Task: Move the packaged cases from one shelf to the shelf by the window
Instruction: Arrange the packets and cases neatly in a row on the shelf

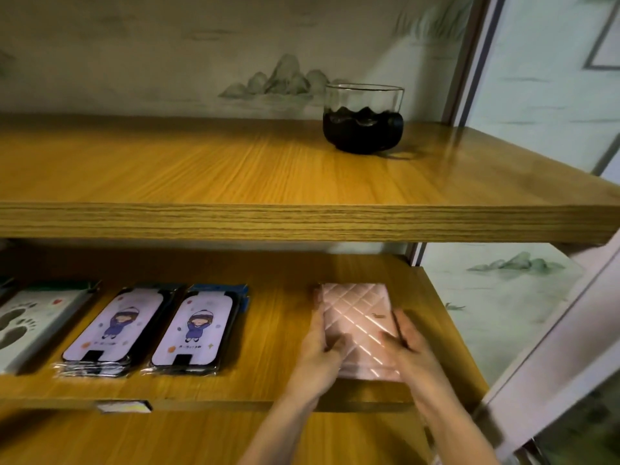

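And there it was, both hands on the pink quilted case pack [359,317], which lay flat on the middle shelf [268,391] towards its right end, nearer the front edge than the back, with the window frame [536,330] just beyond that end. The left hand [318,350] clasped the pack's left long edge, thumb on top and fingers reaching up along the side; the right hand [412,354] matched it on the right long edge, thumb laid across the glossy face. So each hand was closed on the pack, squeezing it between them. Whether it was one case or a small stack I could not tell, though the near edge looked layered. It should have been light and fairly stiff, but the shiny wrap threw back streaks of light, so I judged it slippery: a grip on both long edges, palms pressing inward, looked the safe hold, and if it was a stack, the layers could slide apart under a loose one. Further left on the same shelf, well apart from the hands, sat two cartoon-girl cases [194,327] side by side in clear wrap, and at the left edge of view a paw-print case [30,323]. On the upper shelf [201,169], towards its back right corner, stood a glass bowl [364,119] with dark contents, well clear of the action.
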